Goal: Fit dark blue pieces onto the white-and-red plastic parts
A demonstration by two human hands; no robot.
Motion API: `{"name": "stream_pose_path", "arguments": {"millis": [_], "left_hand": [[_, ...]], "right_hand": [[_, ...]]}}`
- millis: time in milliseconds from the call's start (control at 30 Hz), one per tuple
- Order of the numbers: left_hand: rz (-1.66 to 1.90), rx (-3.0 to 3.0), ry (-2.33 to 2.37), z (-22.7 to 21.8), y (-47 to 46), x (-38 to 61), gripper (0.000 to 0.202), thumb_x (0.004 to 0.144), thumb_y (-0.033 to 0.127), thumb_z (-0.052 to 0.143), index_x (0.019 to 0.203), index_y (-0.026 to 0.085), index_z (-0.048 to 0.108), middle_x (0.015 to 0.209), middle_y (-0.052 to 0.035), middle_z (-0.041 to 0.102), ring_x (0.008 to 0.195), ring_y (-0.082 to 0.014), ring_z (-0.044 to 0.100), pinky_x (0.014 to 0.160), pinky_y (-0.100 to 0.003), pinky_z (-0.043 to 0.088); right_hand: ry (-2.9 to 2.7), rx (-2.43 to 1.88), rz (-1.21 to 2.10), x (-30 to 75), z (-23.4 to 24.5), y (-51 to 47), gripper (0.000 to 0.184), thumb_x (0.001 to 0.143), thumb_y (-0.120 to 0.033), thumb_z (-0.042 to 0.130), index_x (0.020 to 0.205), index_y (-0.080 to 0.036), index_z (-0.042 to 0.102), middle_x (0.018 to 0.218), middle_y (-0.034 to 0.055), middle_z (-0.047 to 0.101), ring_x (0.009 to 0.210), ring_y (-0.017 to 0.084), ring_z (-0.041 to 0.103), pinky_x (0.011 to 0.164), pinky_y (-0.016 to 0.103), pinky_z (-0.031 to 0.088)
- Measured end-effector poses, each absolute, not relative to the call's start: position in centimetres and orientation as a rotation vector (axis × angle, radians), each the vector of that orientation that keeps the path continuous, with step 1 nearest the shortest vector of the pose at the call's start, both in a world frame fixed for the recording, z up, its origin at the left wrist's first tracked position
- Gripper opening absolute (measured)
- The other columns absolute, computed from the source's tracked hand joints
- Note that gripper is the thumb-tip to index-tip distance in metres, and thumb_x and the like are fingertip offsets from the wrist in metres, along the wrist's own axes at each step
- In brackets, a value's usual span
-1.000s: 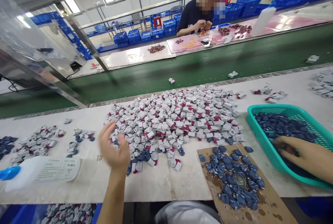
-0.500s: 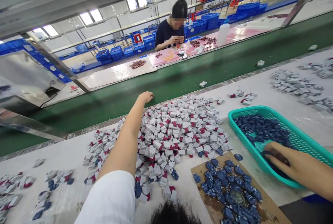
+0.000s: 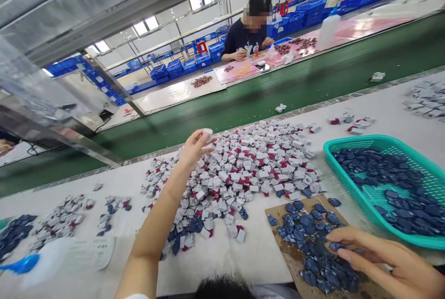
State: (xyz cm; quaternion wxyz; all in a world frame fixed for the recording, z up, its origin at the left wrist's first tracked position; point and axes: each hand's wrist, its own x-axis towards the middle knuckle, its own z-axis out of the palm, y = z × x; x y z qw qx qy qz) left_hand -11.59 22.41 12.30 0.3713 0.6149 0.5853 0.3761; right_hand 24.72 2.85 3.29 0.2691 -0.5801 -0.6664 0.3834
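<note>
Near the belt's edge, my left hand (image 3: 195,149) pinches a small white plastic piece (image 3: 207,132) between thumb and fingers. Below it spreads a large heap of white plastic pieces (image 3: 239,169), many with dark red parts, and dark blue ones mixed in at its front. My right hand (image 3: 389,257) grips a dark blue plastic piece (image 3: 336,246) by the fingertips, just above a brown cardboard sheet (image 3: 283,248). Wet-looking dark blue pieces (image 3: 313,229) cover most of that sheet. Right of it, a green plastic basket (image 3: 361,204) holds many more dark blue pieces.
A green conveyor belt (image 3: 250,104) runs beyond the heap, carrying a few white pieces. Across it a person (image 3: 248,41) works at a pink-covered table. Smaller piles (image 3: 62,218) and a white bottle with blue nozzle (image 3: 76,255) lie at left. A metal post (image 3: 111,83) slants down.
My left hand has drawn back from over the belt and now shows a white piece. My right hand has moved from the basket to the cardboard with a dark blue piece. The view has shifted left.
</note>
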Motion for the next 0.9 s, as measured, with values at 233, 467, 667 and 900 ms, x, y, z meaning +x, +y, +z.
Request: {"name": "stream_pose_path", "arguments": {"millis": [233, 467, 667, 900], "left_hand": [[1.505, 0.754, 1.069, 9.5, 8.0, -8.9, 0.042, 0.077, 0.06, 0.061, 0.072, 0.019, 0.053, 0.045, 0.0083, 0.037, 0.034, -0.0054, 0.033, 0.036, -0.017, 0.028], [1.344, 0.99, 1.115, 6.5, 2.3, -7.6, 0.034, 0.082, 0.053, 0.065, 0.094, 0.024, 0.052, 0.079, 0.0019, 0.062, 0.053, -0.0093, 0.058, 0.039, -0.017, 0.04], [0.998, 0.784, 0.843, 4.9, 0.5, -5.5, 0.032, 0.086, 0.046, 0.064, 0.104, 0.025, 0.048, 0.082, 0.0008, 0.067, 0.048, -0.0089, 0.062, 0.036, -0.013, 0.039], [0.882, 0.86, 0.806, 4.6, 0.8, -4.1, 0.041, 0.083, 0.056, 0.062, 0.099, 0.021, 0.047, 0.068, 0.0035, 0.063, 0.043, -0.0083, 0.058, 0.038, -0.015, 0.035]], "right_hand": [[-1.484, -1.443, 1.333, 20.5, 5.6, 2.2, 0.027, 0.088, -0.054, 0.052, 0.088, -0.031, 0.067, 0.081, 0.0064, 0.069, 0.069, 0.022, 0.067, 0.05, 0.025, 0.055], [-1.866, -1.571, 1.114, 22.4, 4.8, 2.6, 0.029, 0.088, -0.051, 0.053, 0.097, -0.026, 0.064, 0.063, -0.0004, 0.054, 0.05, 0.015, 0.051, 0.046, 0.025, 0.043], [-2.042, -1.573, 0.906, 23.9, 3.6, 1.2, 0.014, 0.091, -0.037, 0.048, 0.095, -0.024, 0.05, 0.057, -0.0049, 0.046, 0.047, 0.014, 0.048, 0.047, 0.025, 0.037], [-2.262, -1.582, 0.641, 23.4, 2.0, 1.6, 0.023, 0.095, -0.036, 0.039, 0.084, -0.021, 0.053, 0.07, 0.0029, 0.06, 0.062, 0.018, 0.059, 0.054, 0.027, 0.043]]}}
